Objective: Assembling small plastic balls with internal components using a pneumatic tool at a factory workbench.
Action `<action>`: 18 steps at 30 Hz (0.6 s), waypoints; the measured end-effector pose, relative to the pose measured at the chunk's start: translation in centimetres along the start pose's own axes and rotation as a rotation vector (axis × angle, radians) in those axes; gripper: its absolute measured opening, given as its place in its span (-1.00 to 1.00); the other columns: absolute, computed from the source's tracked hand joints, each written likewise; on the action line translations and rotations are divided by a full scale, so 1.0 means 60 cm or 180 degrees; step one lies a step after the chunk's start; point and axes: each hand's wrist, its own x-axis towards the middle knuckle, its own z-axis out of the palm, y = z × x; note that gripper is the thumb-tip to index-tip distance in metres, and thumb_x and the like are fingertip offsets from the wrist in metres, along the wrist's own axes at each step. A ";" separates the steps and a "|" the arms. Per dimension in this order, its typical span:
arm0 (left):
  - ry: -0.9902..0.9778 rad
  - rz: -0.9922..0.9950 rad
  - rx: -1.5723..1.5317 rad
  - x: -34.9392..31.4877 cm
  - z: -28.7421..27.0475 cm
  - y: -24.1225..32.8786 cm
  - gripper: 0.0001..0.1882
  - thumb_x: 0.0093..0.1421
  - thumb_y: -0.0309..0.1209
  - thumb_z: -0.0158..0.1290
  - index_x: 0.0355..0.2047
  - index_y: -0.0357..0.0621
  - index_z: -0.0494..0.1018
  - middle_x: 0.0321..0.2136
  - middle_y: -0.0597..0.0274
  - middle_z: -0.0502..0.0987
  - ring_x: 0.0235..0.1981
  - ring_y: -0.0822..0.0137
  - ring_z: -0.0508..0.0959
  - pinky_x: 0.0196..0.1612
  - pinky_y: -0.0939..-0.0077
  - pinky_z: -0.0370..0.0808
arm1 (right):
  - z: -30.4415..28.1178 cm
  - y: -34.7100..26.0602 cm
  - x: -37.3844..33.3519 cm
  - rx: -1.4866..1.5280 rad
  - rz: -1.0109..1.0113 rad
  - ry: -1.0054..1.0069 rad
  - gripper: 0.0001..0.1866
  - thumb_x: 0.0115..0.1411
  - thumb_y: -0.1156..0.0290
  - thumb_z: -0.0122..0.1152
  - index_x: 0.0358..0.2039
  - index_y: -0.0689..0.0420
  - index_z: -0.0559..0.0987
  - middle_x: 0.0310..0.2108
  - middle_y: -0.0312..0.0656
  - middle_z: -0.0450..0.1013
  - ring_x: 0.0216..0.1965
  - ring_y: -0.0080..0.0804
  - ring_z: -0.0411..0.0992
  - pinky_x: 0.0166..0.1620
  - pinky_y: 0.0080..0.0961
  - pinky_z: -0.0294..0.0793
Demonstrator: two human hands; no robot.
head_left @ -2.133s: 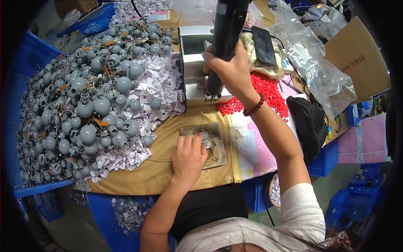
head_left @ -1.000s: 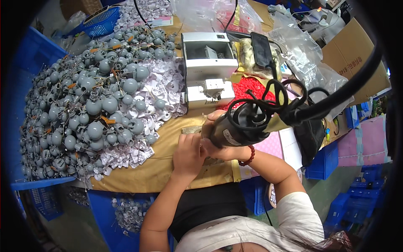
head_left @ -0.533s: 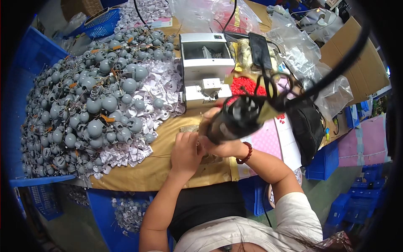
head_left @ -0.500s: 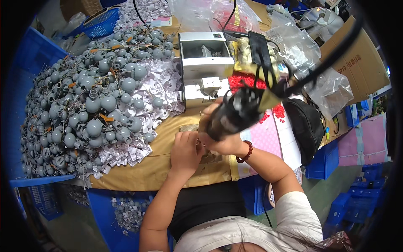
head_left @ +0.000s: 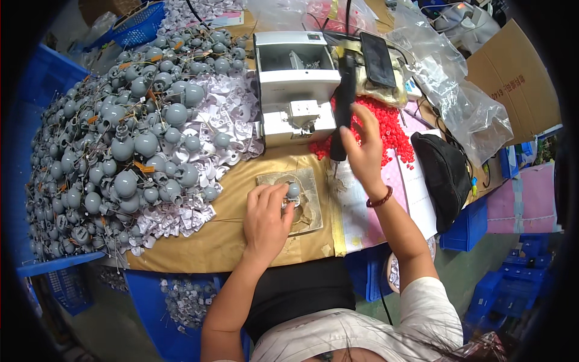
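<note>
My left hand (head_left: pixel 265 220) rests over a worn square block (head_left: pixel 316 208), its thumb and fingers pinching a small assembly with a grey ball (head_left: pixel 293 191) and a pale base. Fingers cover part of that assembly. To the right, my right hand (head_left: pixel 365 151) is open with fingers apart, holding nothing. Beside its thumb and fingertips hangs a black electric screwdriver (head_left: pixel 344 102), upright with its bit pointing down; whether the thumb still touches it I cannot tell.
A heap of grey ball parts (head_left: pixel 123 148) and white plastic pieces (head_left: pixel 226 114) fills the left. A white screw-feeder machine (head_left: pixel 295 84) stands ahead. Red small parts (head_left: pixel 386 130), a phone (head_left: pixel 377 60), a black pouch (head_left: pixel 440 175), clear bags (head_left: pixel 476 120) and a carton (head_left: pixel 515 81) lie rightward.
My right hand has let go of the screwdriver and moved right. The screwdriver has swung up and away from the block to hang upright. My left hand stays on the assembly.
</note>
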 end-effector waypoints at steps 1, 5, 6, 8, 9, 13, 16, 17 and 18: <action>0.0005 -0.0010 0.0005 -0.001 0.000 0.002 -0.60 0.05 -0.53 0.29 -0.06 -0.23 0.52 -0.09 0.10 0.59 0.01 0.01 0.48 0.07 0.20 0.45 | -0.005 -0.021 -0.009 -0.0413 -0.0476 -0.0044 -0.58 0.14 0.59 0.27 0.06 0.20 0.55 -0.01 -0.02 0.49 0.10 -0.11 0.42 0.11 -0.40 0.43; 0.0035 0.0028 0.0065 -0.003 0.002 0.004 -0.60 0.04 -0.55 0.31 -0.08 -0.22 0.52 -0.13 0.11 0.60 -0.02 0.01 0.51 0.04 0.20 0.47 | 0.030 -0.070 -0.061 0.0791 0.0146 -0.1549 -0.70 0.25 0.49 0.33 0.00 0.18 0.63 -0.16 -0.22 0.60 -0.17 -0.48 0.53 -0.16 -0.55 0.52; 0.0043 0.0054 0.0086 -0.003 0.003 0.004 -0.60 0.03 -0.55 0.31 -0.09 -0.22 0.52 -0.14 0.10 0.60 -0.03 0.00 0.51 0.03 0.20 0.47 | 0.038 -0.065 -0.067 0.0634 -0.0181 -0.1529 -0.75 0.27 0.48 0.31 -0.04 0.19 0.66 -0.25 -0.24 0.63 -0.20 -0.51 0.53 -0.17 -0.58 0.52; 0.0068 0.0061 0.0065 -0.004 0.006 0.004 -0.61 0.03 -0.55 0.31 -0.10 -0.22 0.51 -0.14 0.10 0.60 -0.04 0.00 0.52 0.02 0.18 0.47 | 0.052 -0.079 -0.068 0.1023 0.0504 -0.1663 -0.78 0.33 0.46 0.25 -0.06 0.25 0.66 -0.31 -0.24 0.63 -0.24 -0.56 0.53 -0.19 -0.61 0.53; 0.0081 0.0064 0.0052 -0.005 0.007 0.004 -0.61 0.03 -0.56 0.31 -0.10 -0.22 0.51 -0.15 0.09 0.60 -0.04 0.00 0.52 0.01 0.18 0.48 | 0.063 -0.087 -0.071 0.1427 0.1133 -0.1691 -0.78 0.36 0.45 0.22 -0.05 0.27 0.65 -0.32 -0.23 0.63 -0.26 -0.58 0.53 -0.19 -0.62 0.54; 0.0048 0.0056 0.0054 -0.003 0.007 0.007 -0.61 0.04 -0.55 0.30 -0.08 -0.21 0.51 -0.16 0.08 0.58 -0.05 -0.01 0.52 0.00 0.17 0.49 | 0.079 -0.082 -0.069 0.2236 0.2008 -0.1804 -0.72 0.43 0.41 0.14 0.00 0.35 0.60 -0.31 -0.20 0.62 -0.28 -0.60 0.54 -0.20 -0.64 0.55; 0.0078 0.0031 -0.0096 -0.005 0.005 0.005 -0.62 0.04 -0.55 0.31 -0.11 -0.22 0.51 -0.16 0.08 0.59 -0.05 -0.01 0.53 -0.01 0.16 0.48 | 0.078 -0.076 -0.065 0.2361 0.2115 -0.2013 -0.68 0.42 0.42 0.15 0.08 0.34 0.55 -0.22 -0.16 0.63 -0.20 -0.55 0.56 -0.14 -0.59 0.57; 0.0113 0.0074 -0.0153 -0.008 0.004 -0.001 -0.62 0.03 -0.56 0.32 -0.11 -0.22 0.51 -0.16 0.07 0.60 -0.07 -0.01 0.54 -0.02 0.17 0.49 | 0.077 -0.081 -0.065 0.2257 0.1997 -0.2091 -0.67 0.41 0.43 0.15 0.10 0.34 0.54 -0.18 -0.14 0.62 -0.17 -0.53 0.56 -0.11 -0.58 0.57; 0.0153 0.0111 -0.0204 -0.013 -0.001 -0.006 -0.61 0.03 -0.57 0.33 -0.11 -0.22 0.51 -0.16 0.06 0.60 -0.09 -0.01 0.55 -0.04 0.17 0.50 | 0.072 -0.089 -0.065 0.2156 0.1873 -0.2175 -0.66 0.41 0.44 0.16 0.12 0.33 0.52 -0.15 -0.12 0.62 -0.13 -0.51 0.57 -0.09 -0.56 0.58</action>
